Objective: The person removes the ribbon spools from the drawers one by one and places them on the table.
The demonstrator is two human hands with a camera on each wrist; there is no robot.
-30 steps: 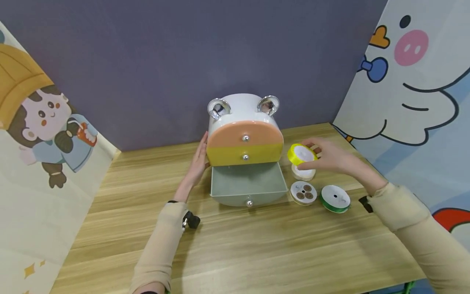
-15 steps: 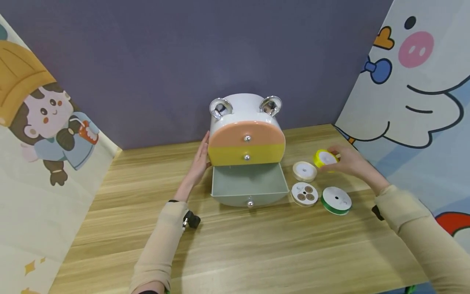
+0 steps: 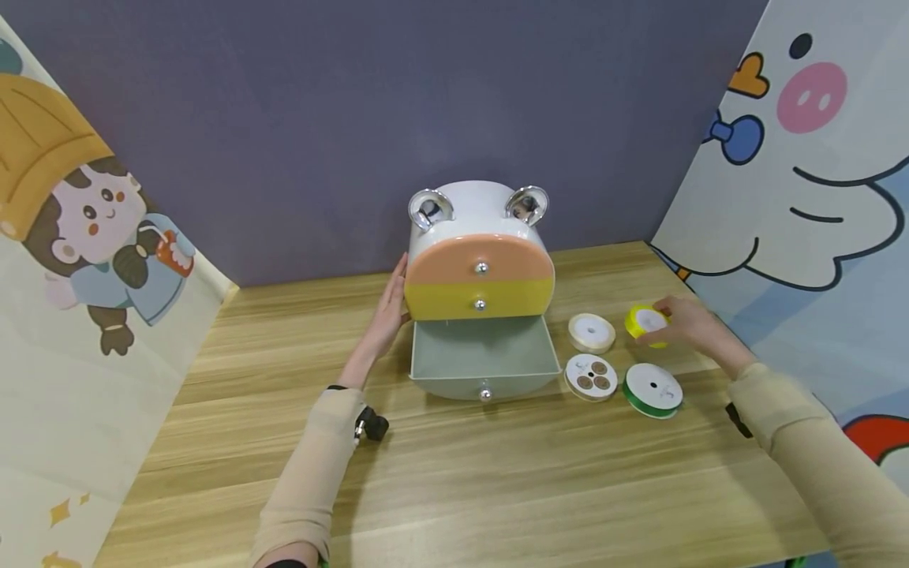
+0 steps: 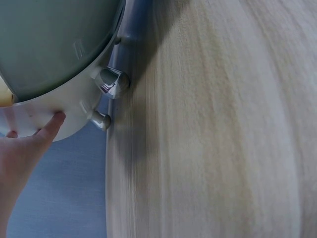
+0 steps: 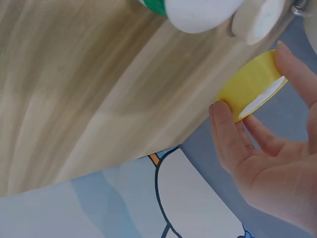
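Observation:
My right hand pinches a spool of yellow ribbon between thumb and fingers, at the right of the table. Against the left side of a small white drawer cabinet rests my left hand, its fingers fairly straight. In the left wrist view, its thumb lies on the cabinet's white shell. The cabinet's grey-green bottom drawer is pulled out and holds nothing visible. Left of the yellow spool lies a spool of cream ribbon. Nearer me are a white spool with brown circles and a spool of green ribbon.
An orange drawer and a yellow drawer are closed above the pulled-out one. Two silvery ear-like rings top the cabinet. A grey wall stands behind the wooden table, with cartoon-printed panels at both sides.
My right hand has carried the yellow ribbon spool from above the cream spool to the right and down toward the table. My left hand stays on the cabinet.

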